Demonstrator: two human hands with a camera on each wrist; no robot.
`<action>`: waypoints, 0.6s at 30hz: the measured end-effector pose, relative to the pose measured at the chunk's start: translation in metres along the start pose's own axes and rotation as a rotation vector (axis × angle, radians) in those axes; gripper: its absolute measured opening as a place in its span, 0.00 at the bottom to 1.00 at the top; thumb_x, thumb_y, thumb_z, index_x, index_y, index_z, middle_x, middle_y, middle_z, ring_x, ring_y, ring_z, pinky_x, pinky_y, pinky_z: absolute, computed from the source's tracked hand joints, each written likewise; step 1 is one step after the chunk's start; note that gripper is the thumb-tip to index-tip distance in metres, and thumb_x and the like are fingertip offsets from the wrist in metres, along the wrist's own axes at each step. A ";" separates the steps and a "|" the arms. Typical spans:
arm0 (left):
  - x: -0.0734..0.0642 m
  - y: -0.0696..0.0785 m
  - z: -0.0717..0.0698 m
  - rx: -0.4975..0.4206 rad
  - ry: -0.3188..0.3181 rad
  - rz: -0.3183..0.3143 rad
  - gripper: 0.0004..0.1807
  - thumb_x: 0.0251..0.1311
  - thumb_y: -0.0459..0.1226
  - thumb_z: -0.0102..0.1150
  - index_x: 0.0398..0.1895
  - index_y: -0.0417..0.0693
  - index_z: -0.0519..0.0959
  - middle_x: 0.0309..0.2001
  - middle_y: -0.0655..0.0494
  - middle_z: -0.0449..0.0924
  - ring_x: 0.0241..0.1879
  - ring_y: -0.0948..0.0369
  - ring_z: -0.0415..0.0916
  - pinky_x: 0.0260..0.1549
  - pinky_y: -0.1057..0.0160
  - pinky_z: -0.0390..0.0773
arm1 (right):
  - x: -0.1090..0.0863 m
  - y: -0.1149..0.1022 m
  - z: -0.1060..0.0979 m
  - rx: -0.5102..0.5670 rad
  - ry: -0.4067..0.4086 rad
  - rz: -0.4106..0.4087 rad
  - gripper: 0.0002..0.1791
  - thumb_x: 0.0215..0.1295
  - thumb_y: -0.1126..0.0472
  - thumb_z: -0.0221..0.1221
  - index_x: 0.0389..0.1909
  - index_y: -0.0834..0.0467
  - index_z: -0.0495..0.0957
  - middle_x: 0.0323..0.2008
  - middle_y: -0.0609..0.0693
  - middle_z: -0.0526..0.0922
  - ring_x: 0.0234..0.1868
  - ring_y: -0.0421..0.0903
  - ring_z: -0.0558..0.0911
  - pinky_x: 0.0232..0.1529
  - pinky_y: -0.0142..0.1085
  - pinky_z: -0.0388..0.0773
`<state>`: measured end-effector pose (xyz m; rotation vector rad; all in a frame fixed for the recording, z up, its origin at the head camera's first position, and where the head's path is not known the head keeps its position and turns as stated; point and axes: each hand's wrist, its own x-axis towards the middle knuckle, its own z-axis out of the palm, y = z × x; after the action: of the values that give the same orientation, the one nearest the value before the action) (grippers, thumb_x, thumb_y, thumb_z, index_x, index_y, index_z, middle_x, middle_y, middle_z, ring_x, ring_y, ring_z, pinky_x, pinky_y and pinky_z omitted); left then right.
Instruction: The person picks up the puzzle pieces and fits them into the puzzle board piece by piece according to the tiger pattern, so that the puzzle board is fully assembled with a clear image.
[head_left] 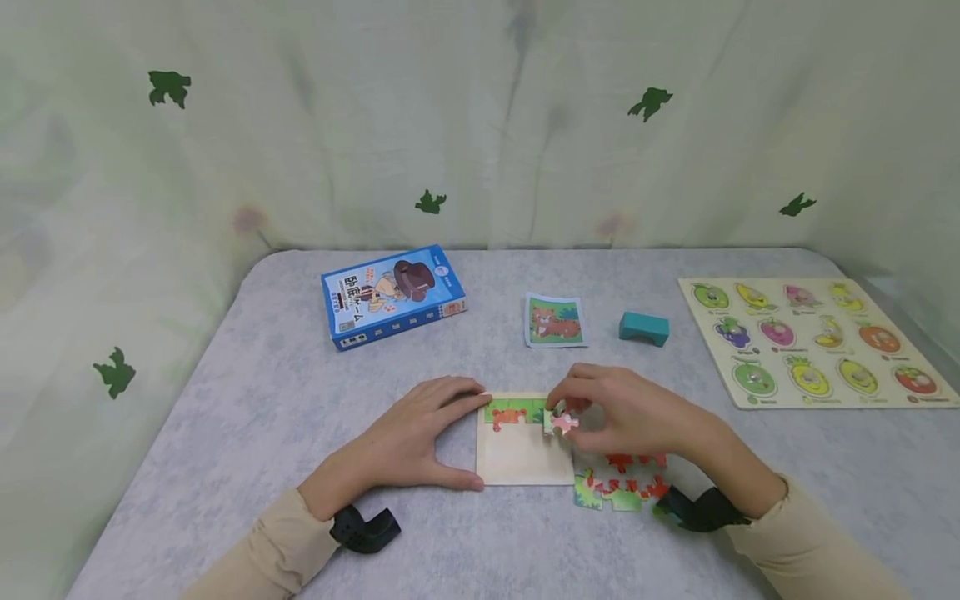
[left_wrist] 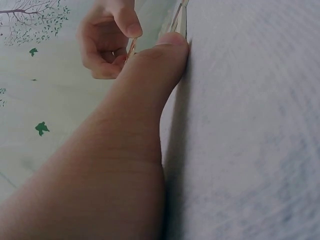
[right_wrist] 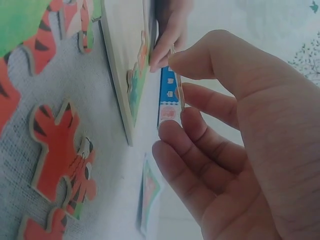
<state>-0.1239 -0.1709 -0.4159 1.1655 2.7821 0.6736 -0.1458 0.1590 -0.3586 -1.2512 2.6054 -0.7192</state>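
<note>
My right hand point(head_left: 633, 408) pinches a puzzle piece point(head_left: 561, 422) between thumb and fingers, over the upper right corner of a pale wooden puzzle board point(head_left: 525, 458). In the right wrist view that piece point(right_wrist: 179, 90) is seen edge-on. Green and orange pieces point(head_left: 510, 414) lie along the board's top edge. My left hand point(head_left: 420, 437) rests at the board's left side, index finger at the upper corner and thumb at the lower one. Several loose puzzle pieces point(head_left: 624, 498), with orange striped parts, lie right of the board, partly hidden beneath my right hand and wrist.
Behind the board lie a blue game box point(head_left: 393, 296), a tiger picture card point(head_left: 555, 322) and a teal arched block point(head_left: 643, 328). A fruit puzzle board point(head_left: 817, 342) lies at the right. Black wrist devices sit on both wrists. A pale curtain point(head_left: 480, 125) hangs behind the table.
</note>
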 end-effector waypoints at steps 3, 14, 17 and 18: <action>0.000 0.000 0.000 0.000 -0.008 -0.010 0.56 0.51 0.76 0.60 0.79 0.59 0.65 0.76 0.61 0.63 0.76 0.59 0.58 0.75 0.47 0.62 | 0.002 -0.002 0.000 0.000 -0.017 0.003 0.15 0.62 0.57 0.67 0.51 0.46 0.84 0.42 0.35 0.79 0.40 0.36 0.78 0.43 0.32 0.82; 0.000 -0.001 0.001 0.003 0.003 0.000 0.56 0.51 0.76 0.60 0.79 0.58 0.65 0.75 0.61 0.63 0.75 0.59 0.59 0.74 0.47 0.63 | 0.013 -0.008 0.003 0.003 -0.006 -0.030 0.15 0.62 0.57 0.67 0.50 0.49 0.85 0.40 0.37 0.79 0.38 0.38 0.78 0.40 0.32 0.80; 0.000 0.000 0.001 0.006 0.004 0.003 0.56 0.51 0.76 0.60 0.79 0.58 0.65 0.75 0.61 0.63 0.75 0.59 0.59 0.74 0.47 0.63 | 0.014 -0.007 0.008 0.006 0.007 -0.032 0.14 0.62 0.57 0.67 0.50 0.48 0.85 0.39 0.37 0.78 0.37 0.37 0.77 0.39 0.31 0.80; 0.000 0.000 0.001 0.006 0.003 0.002 0.56 0.51 0.76 0.60 0.79 0.58 0.65 0.75 0.61 0.63 0.75 0.59 0.59 0.74 0.47 0.63 | 0.014 -0.007 0.010 0.006 0.014 -0.032 0.14 0.62 0.57 0.67 0.49 0.48 0.85 0.38 0.37 0.78 0.37 0.37 0.77 0.39 0.30 0.79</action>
<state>-0.1240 -0.1708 -0.4168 1.1702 2.7875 0.6677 -0.1464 0.1410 -0.3626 -1.2936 2.5987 -0.7431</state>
